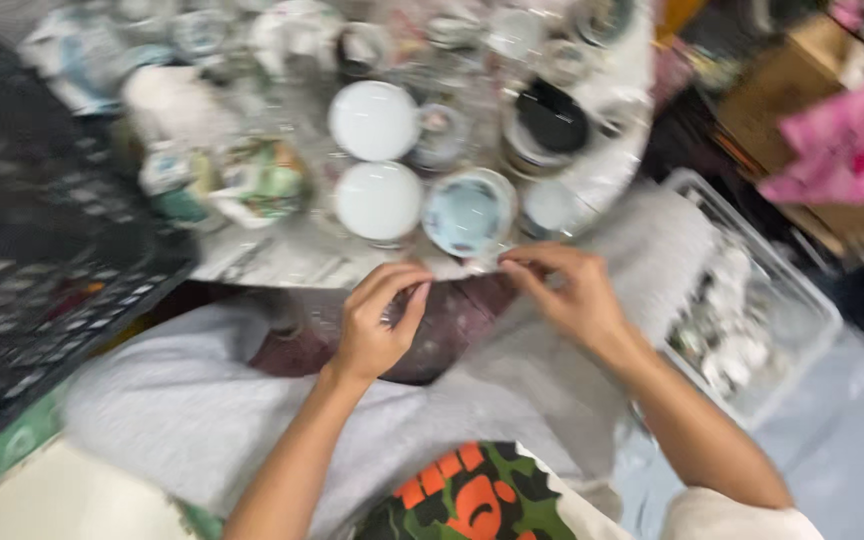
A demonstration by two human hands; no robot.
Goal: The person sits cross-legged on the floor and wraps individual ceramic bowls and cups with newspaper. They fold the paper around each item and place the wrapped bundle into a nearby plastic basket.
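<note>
Head view — cluttered round table (282, 262)

cluttered round table (612, 175), black crate (42, 290), seemingly pale floor (852, 450)

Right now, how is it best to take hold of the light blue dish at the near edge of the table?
Probably by its near rim. The light blue dish lies flat, mouth up, at the table's near edge, with white round lids close on its left. The right hand is already nearest; pinch the rim from the near side, thumb on top. The picture is blurred, so details are uncertain.
</note>
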